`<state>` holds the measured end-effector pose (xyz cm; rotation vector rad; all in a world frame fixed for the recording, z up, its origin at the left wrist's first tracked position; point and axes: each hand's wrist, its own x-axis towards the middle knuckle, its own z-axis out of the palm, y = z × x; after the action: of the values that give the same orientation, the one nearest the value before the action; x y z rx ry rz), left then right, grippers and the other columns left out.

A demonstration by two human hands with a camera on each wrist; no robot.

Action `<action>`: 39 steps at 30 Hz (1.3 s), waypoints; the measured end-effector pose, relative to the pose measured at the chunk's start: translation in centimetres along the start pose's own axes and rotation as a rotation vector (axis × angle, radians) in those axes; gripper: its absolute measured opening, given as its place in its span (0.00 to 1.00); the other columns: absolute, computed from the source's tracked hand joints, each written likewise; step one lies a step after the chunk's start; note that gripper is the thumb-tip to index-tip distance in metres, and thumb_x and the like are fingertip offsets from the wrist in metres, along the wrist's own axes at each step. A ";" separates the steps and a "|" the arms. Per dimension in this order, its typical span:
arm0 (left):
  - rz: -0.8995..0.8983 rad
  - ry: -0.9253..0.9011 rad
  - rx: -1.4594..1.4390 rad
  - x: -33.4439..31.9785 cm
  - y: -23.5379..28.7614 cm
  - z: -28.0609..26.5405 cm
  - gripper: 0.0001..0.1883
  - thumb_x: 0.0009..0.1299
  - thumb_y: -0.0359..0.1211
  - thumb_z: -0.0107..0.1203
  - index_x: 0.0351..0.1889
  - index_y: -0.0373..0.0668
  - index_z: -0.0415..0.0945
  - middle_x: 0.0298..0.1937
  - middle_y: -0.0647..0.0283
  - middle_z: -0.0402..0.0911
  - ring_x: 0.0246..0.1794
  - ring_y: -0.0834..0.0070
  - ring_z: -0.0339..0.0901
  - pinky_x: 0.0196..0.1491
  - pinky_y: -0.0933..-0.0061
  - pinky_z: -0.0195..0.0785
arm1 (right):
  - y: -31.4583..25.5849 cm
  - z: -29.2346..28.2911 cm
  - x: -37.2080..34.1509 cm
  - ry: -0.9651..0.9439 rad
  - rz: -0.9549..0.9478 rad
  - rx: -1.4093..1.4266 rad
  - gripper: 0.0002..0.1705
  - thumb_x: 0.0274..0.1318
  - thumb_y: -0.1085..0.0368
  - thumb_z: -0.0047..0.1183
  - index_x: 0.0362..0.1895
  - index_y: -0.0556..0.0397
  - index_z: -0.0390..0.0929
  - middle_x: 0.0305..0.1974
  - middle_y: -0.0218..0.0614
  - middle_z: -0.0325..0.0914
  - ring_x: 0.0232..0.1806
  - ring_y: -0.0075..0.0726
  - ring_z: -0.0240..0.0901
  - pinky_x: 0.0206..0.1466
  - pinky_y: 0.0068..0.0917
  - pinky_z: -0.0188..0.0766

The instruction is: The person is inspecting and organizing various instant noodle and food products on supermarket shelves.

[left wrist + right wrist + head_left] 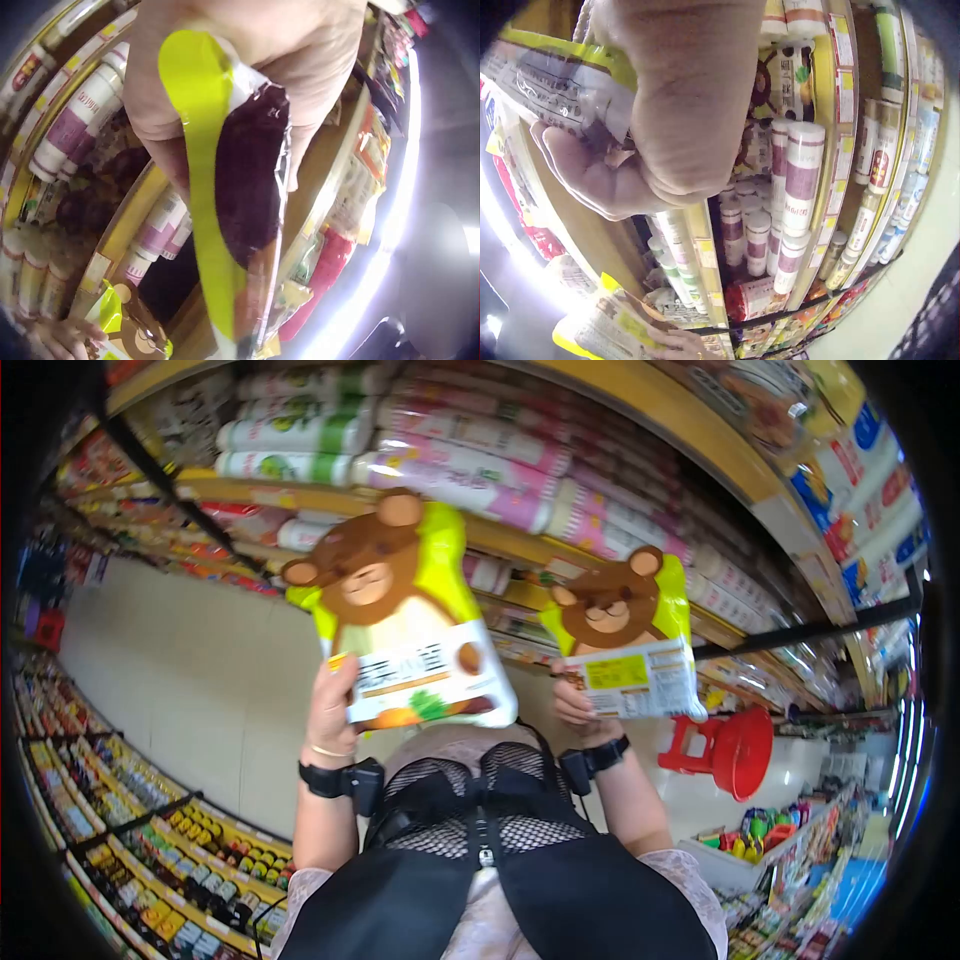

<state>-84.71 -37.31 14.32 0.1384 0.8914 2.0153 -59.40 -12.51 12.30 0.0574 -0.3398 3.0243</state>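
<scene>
In the head view my left hand (333, 710) grips the lower left edge of a noodle bag (415, 620), bright green and white with a brown bear on its front. A second, similar noodle bag (630, 630) is held by its lower left edge in my right hand (573, 705), its label of small print facing up. Both bags are raised side by side before the shelves. From the left wrist, the first bag shows edge-on, pinched below the palm. In the right wrist view, thumb and fingers hold a crinkled corner of the second bag.
Shelves with wrapped cylindrical noodle packs (460, 475) rise just beyond the bags. More bear-print bags (784, 82) stand on a shelf. A red stool (740, 753) is on the right; shelves of jars (215, 845) line the lower left. Pale tiled floor (170, 660) lies between.
</scene>
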 end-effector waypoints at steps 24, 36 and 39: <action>-0.153 -0.609 -0.799 1.4 -1.0 -3.2 0.34 0.65 0.47 0.55 0.65 0.42 0.56 0.31 0.66 0.68 0.15 0.80 0.63 0.17 0.79 0.57 | -0.6 2.0 1.7 0.585 -0.005 -0.794 0.35 0.56 0.47 0.55 0.59 0.57 0.63 0.43 0.33 0.75 0.35 0.25 0.75 0.33 0.20 0.73; -0.089 -0.524 -0.850 0.3 -1.9 -4.8 0.30 0.68 0.43 0.52 0.64 0.43 0.57 0.34 0.65 0.68 0.19 0.76 0.67 0.22 0.76 0.62 | -6.0 -8.4 1.4 1.037 -0.235 -1.451 0.27 0.49 0.60 0.62 0.51 0.60 0.71 0.43 0.39 0.77 0.40 0.36 0.74 0.45 0.31 0.70; -0.074 -0.477 -0.836 -0.3 -2.0 -4.9 0.28 0.69 0.40 0.51 0.64 0.43 0.57 0.34 0.65 0.68 0.19 0.76 0.67 0.21 0.76 0.63 | -7.6 -9.2 4.4 1.052 -0.566 -1.716 0.23 0.49 0.60 0.61 0.46 0.62 0.74 0.38 0.45 0.78 0.39 0.45 0.75 0.43 0.35 0.69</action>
<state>-85.14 -39.53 9.54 0.1022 -0.2611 1.9980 -63.23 -2.70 5.23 -1.1334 -1.9328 1.0918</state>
